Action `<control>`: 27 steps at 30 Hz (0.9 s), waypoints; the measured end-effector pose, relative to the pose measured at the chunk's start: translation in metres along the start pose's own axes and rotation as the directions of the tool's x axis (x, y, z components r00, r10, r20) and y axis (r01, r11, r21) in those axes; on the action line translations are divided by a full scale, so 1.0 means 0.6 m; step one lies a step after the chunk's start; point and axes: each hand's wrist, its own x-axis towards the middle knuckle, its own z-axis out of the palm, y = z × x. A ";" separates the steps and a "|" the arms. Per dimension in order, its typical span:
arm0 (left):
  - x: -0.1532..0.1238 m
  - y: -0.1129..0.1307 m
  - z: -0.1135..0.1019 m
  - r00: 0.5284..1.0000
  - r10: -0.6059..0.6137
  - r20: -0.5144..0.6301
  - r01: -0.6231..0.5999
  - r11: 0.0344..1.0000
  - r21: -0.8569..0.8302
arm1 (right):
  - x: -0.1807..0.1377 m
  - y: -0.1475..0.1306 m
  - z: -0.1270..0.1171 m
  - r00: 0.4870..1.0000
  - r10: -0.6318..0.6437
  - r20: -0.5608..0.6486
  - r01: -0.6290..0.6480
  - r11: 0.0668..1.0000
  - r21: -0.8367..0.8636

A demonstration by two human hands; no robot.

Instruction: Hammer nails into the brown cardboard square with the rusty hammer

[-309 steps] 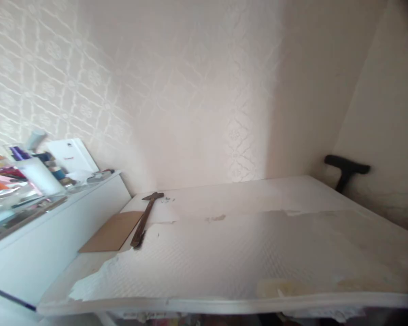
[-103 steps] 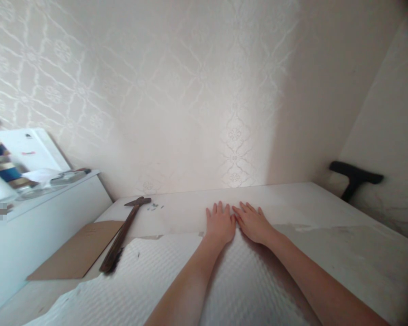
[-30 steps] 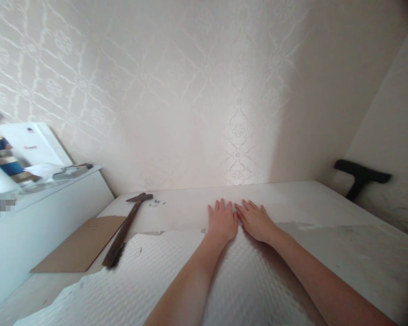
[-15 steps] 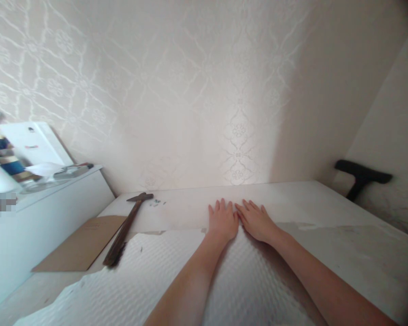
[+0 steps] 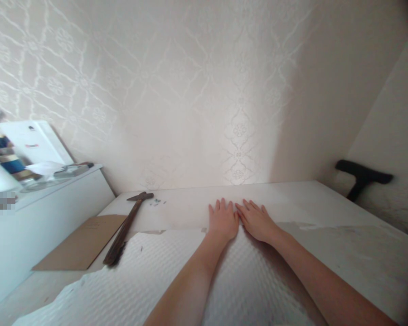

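Note:
My left hand (image 5: pixel 222 220) lies flat, fingers spread, at the far edge of a white quilted-looking sheet (image 5: pixel 149 276). Close beside it, my right hand (image 5: pixel 257 220) is also laid out flat with its fingers apart, the two hands almost touching at the thumbs. Both rest on the white tabletop (image 5: pixel 183 210) where the textured sheet ends. A hammer (image 5: pixel 129 226) with a dark wooden handle lies to the left, its handle end against the sheet. Several small metal bits (image 5: pixel 157 202) are scattered near the hammer's head.
Flat brown cardboard (image 5: pixel 83 244) lies left of the hammer. A white cabinet (image 5: pixel 61 208) at the left carries a white box (image 5: pixel 37 142) and other items. On the right stands a black T-shaped object (image 5: pixel 362 174). Patterned wallpaper (image 5: pixel 190 113) covers the wall behind.

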 end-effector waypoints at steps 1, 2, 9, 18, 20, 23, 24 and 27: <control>0.000 0.000 0.000 1.000 -0.001 0.002 0.001 1.000 0.000 | 0.000 0.000 0.000 1.000 0.001 0.000 -0.001 1.000 0.000; 0.000 0.000 0.001 1.000 0.000 0.001 0.000 1.000 0.000 | 0.000 0.000 0.000 1.000 0.002 0.001 -0.002 1.000 0.000; 0.000 0.000 0.002 1.000 0.004 -0.001 -0.004 1.000 0.000 | -0.001 -0.002 -0.004 1.000 0.002 0.022 -0.002 1.000 -0.006; -0.001 0.001 -0.002 1.000 0.001 0.008 -0.001 1.000 0.000 | -0.003 -0.003 -0.004 1.000 0.001 0.007 -0.001 1.000 -0.003; -0.001 0.001 -0.002 1.000 0.001 0.011 -0.001 1.000 0.001 | -0.003 -0.002 -0.004 1.000 0.004 0.010 -0.004 1.000 -0.004; 0.000 0.001 -0.002 1.000 0.001 0.009 -0.001 1.000 0.000 | -0.002 -0.001 -0.003 1.000 0.008 0.011 -0.008 1.000 0.002; 0.000 0.001 -0.001 1.000 0.002 0.008 -0.002 1.000 0.000 | -0.002 -0.001 -0.002 1.000 0.008 0.010 -0.008 1.000 0.004; 0.000 0.001 0.000 1.000 0.003 0.004 -0.003 1.000 0.002 | -0.001 -0.001 -0.001 1.000 0.004 0.007 -0.004 1.000 0.002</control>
